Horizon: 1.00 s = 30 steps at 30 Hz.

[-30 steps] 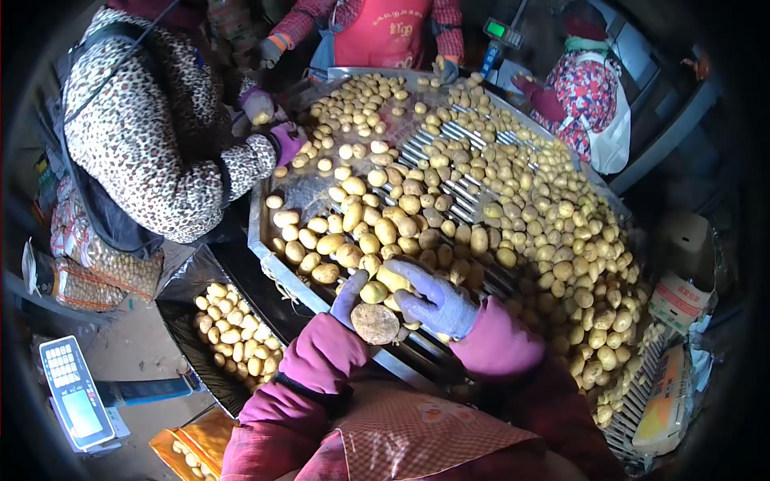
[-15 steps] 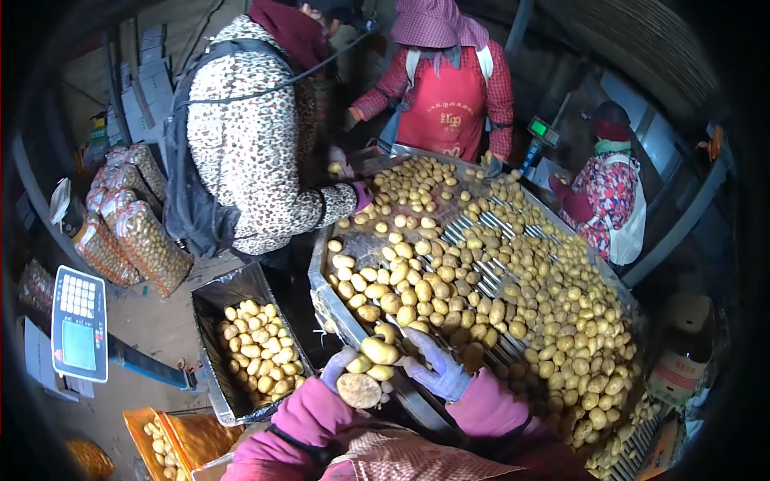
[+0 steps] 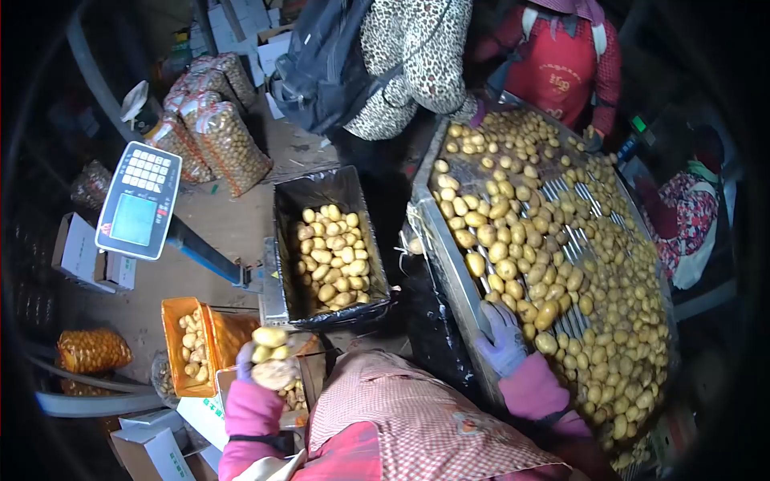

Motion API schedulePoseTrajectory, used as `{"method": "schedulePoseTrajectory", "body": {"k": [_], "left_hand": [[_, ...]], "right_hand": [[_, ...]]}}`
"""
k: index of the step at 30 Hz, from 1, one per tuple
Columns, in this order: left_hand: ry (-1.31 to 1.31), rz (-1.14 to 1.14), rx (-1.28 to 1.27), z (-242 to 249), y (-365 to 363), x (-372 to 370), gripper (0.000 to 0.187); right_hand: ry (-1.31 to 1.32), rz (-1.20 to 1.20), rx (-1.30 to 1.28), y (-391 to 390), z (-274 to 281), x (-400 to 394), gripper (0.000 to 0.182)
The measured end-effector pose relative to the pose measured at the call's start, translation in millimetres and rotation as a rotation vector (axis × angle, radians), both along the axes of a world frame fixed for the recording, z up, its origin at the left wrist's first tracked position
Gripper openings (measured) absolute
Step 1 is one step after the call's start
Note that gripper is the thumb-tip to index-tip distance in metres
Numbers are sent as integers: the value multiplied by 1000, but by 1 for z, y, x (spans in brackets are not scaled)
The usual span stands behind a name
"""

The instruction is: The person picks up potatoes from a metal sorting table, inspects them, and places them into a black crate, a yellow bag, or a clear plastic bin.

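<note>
My left hand (image 3: 245,363), in a purple glove, is closed around several potatoes (image 3: 271,353). One of them shows a large pale, rough face. That hand hovers over a cardboard box (image 3: 314,375) with small potatoes inside, partly hidden beneath it. On the other side, my right hand (image 3: 504,345), also gloved, rests at the metal rim of the sorting table (image 3: 461,268). Its fingers are stretched out towards the loose potatoes (image 3: 525,276), and it holds nothing.
A black-lined crate of potatoes (image 3: 282,240) stands beside a scale display (image 3: 138,200). An orange bag (image 3: 167,353) holds more potatoes. Filled mesh sacks (image 3: 228,144) stand behind. Co-workers are around the table, one in a red apron (image 3: 553,80).
My left hand has carried its potatoes left, from the table's edge to above the cardboard box. My right hand has moved away from those potatoes onto the table rim. The view has turned left and down.
</note>
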State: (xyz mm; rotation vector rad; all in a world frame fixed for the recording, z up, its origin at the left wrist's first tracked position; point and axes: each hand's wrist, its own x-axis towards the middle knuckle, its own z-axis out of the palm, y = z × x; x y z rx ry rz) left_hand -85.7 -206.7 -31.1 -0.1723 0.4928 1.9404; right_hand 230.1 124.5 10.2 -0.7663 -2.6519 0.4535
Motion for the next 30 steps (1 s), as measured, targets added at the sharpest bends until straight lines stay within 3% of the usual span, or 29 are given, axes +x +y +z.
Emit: {"method": "schedulePoseTrajectory", "body": {"k": [2,3,4,5,6,7,8,10,13,16,18,19,20,21,22,23,24,25,27,28,29,30], "left_hand": [[-145,172,-231,-30,-53,3,59],[-117,47,-75,-72,-94,-4,58],[-115,53,-136,-82,-110,1,56],[-161,195,-386,-96,-123,7,54],[-405,335,-462,-105,-147,17,63],[-514,437,-302,-110,-151,26,61],[-502,488,-347,-115,-160,28,60],[-292,489,-684,-122,-167,22,57],[115,299,-1189,-127,-147,-14,54],[374,145,-1374,-127,-91,-59,52],[938,33,-1019,-145,-22,-90,40],[1072,203,-660,-180,14,-102,40],[953,137,-639,-131,65,-93,39],[1482,52,-783,-89,108,-65,37],[1378,13,-791,-39,149,-27,35],[1500,29,-600,-59,173,-26,35],[1652,-8,-638,-11,201,14,38],[1697,-115,-499,37,224,45,39],[2123,-15,-1,46,268,74,32],[2149,-226,69,62,284,92,34],[2171,-277,111,70,295,112,36],[2256,-235,194,56,307,127,41]], "right_hand": [[-35,-30,-32,-2,4,-1,53],[-51,-24,-11,-1,0,1,54],[-55,-34,-42,0,-1,3,55],[-56,-40,-77,-1,-2,3,55],[-37,-55,-115,-3,-1,3,56],[-52,-58,-141,-3,0,2,57],[-32,-58,-150,-3,0,1,58],[-1,-47,-156,-2,-2,2,58],[-36,-67,-160,-4,0,2,57],[-24,-73,-161,-5,1,1,55],[2,-69,-175,-5,-2,5,54],[28,-42,-180,-2,-2,6,53],[40,-57,-228,-2,0,9,50],[22,-123,-317,-3,18,11,46],[40,-140,-204,5,15,22,44],[54,-157,-96,10,11,34,42],[-29,-323,-1,4,56,35,41],[7,-414,13,14,37,53,43],[-26,-462,103,21,38,78,51],[-74,-452,143,23,24,91,60],[-240,-473,95,21,20,94,71],[-205,-471,-17,20,21,92,73]]}}
